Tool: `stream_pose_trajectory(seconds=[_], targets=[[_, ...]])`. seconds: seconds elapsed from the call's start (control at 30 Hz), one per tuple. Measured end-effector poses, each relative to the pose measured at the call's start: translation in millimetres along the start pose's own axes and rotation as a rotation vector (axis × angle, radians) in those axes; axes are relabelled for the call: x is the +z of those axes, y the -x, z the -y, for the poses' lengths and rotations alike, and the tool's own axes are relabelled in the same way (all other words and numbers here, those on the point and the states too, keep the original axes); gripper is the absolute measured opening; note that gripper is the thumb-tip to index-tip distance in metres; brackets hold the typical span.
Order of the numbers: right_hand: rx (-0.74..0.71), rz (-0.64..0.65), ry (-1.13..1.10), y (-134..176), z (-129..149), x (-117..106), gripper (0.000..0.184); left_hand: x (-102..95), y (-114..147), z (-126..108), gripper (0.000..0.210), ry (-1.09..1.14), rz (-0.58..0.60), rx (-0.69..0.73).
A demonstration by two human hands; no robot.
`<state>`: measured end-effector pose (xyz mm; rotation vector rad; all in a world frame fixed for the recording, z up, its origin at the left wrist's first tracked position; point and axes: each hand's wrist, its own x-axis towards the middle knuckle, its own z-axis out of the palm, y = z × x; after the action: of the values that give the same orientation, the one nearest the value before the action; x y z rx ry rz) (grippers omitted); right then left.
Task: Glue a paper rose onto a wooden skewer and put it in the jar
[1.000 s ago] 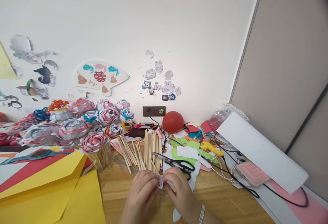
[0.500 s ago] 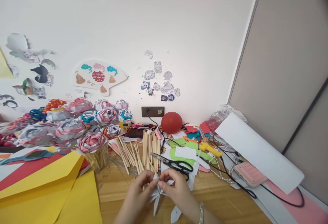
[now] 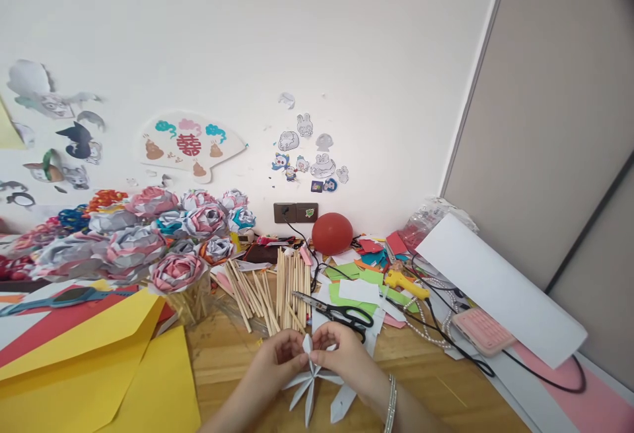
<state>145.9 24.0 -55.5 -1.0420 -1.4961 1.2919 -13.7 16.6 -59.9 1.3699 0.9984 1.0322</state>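
Note:
Between my two hands, low in the middle of the view, is a white folded paper flower [image 3: 310, 390] with several narrow pointed petals. My left hand [image 3: 280, 360] pinches it from the left near an upper petal, thumb against fingertips. From the right, my right hand [image 3: 341, 357] pinches the same upper part, a beaded bracelet on its wrist. The hands hide part of the petals. Under the right wrist lies a strip of white paper [image 3: 341, 404] with a pointed end. Black-handled scissors [image 3: 341, 314] rest just beyond the hands.
Wooden sticks [image 3: 292, 284] lie behind the hands. Finished paper flowers [image 3: 178, 271] stand at the left above yellow paper [image 3: 148, 387]. To the right are green paper scraps [image 3: 354, 296], a yellow glue gun [image 3: 406, 283], cables and a pink calculator-like device [image 3: 483, 331]. A red balloon [image 3: 331, 233] sits by the wall.
The paper flower has turned and its lower petals now show more fully spread. Both hands have shifted slightly while still pinching its upper part.

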Motion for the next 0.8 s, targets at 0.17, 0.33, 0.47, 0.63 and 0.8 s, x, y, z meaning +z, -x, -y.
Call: stream_pose_trajectory(seconds=[0.17, 0.33, 0.47, 0.63, 0.8], targets=[[0.005, 0.048, -0.055, -1, 4, -3, 0.016, -0.3, 1, 2, 0.042, -0.003, 0.019, 0.006], [0.128, 0.176, -0.114, -4, 6, -10, 0.020, -1.8, 0, 7, 0.042, -0.016, 0.049, -0.058], [0.125, 0.133, -0.016, -6, 1, -10, 0.014, -0.9, -1, 6, 0.044, -0.063, 0.046, -0.113], [0.060, 0.047, 0.102, -4, 0, -5, 0.008, 1.7, 2, 1, 0.039, -0.107, 0.012, -0.086], [-0.078, -0.059, 0.305, 0, 6, 1, 0.009, 7.1, 8, -13, 0.028, -0.169, -0.007, 0.004]])
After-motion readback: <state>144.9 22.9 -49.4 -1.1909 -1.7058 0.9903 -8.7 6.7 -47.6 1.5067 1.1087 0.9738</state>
